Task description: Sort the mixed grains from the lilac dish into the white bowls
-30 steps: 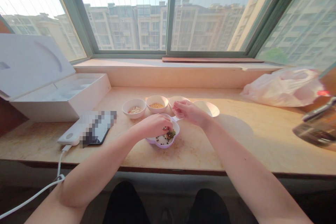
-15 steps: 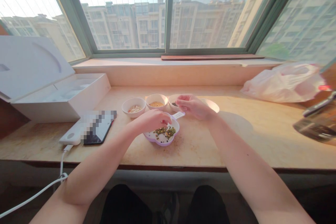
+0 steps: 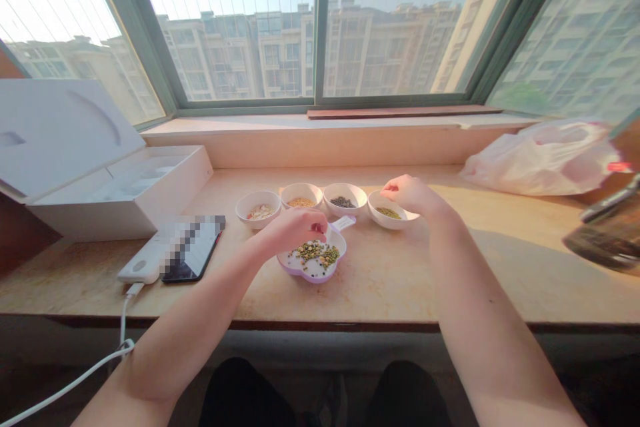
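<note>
My left hand (image 3: 300, 227), fingers curled together in a pinch, hovers over the back left of a white dish with a lilac rim and short handle (image 3: 304, 275). Mixed green, black and pale beans (image 3: 320, 252) lie in that dish. Over the right-hand bowl (image 3: 391, 223), which holds green beans (image 3: 389, 213), my right hand (image 3: 407, 192) is closed in a pinch. Whatever is between the fingertips of either hand is too small to make out. Beside that bowl stand a bowl of dark beans (image 3: 343, 202), one of yellowish grains (image 3: 302, 202) and one of pale pieces (image 3: 261, 212).
An open white box (image 3: 170, 190) stands at the left, with a white power bank (image 3: 140, 267), its cable and a black phone (image 3: 187, 267) before it. To the right are a plastic bag (image 3: 540, 157) and a dark transparent container (image 3: 600, 233). The window is behind.
My right hand has moved right, from the bowl of dark beans to above the bowl of green beans. My left hand stays over the dish, fingers still curled.
</note>
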A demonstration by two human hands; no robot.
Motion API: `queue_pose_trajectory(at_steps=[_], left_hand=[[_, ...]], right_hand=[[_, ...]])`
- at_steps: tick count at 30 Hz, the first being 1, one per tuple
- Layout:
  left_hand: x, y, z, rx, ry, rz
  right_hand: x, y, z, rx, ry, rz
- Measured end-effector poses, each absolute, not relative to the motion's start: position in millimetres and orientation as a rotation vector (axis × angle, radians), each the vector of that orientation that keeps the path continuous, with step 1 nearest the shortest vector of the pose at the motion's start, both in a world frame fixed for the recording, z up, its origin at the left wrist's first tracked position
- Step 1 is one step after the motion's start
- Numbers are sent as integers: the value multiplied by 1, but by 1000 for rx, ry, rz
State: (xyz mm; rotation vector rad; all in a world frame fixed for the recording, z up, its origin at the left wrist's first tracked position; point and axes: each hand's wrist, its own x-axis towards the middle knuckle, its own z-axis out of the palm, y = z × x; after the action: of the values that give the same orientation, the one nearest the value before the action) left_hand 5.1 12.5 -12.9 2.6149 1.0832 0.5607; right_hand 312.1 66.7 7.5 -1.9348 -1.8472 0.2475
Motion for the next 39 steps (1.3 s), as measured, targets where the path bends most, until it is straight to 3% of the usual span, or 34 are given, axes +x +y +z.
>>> queue_pose_trajectory(at_steps=[6,11,19,25,39], left_hand=[[7,9,-12,2598,1089,662],[6,9,-10,2568,1061,771],[1,13,-13,2542,1049,969],[0,15,-13,2514,1064,1125],[1,12,-13,2752,1152,1049]], right_hand=[[308,64,4,-2037,-1832,238],[272,57,7,-1577,-1894,273],[219,34,-7,-943,-1928,1021],[217,29,-7,-958,-1945,1352],[208,25,-9,-958,-1868,1382]])
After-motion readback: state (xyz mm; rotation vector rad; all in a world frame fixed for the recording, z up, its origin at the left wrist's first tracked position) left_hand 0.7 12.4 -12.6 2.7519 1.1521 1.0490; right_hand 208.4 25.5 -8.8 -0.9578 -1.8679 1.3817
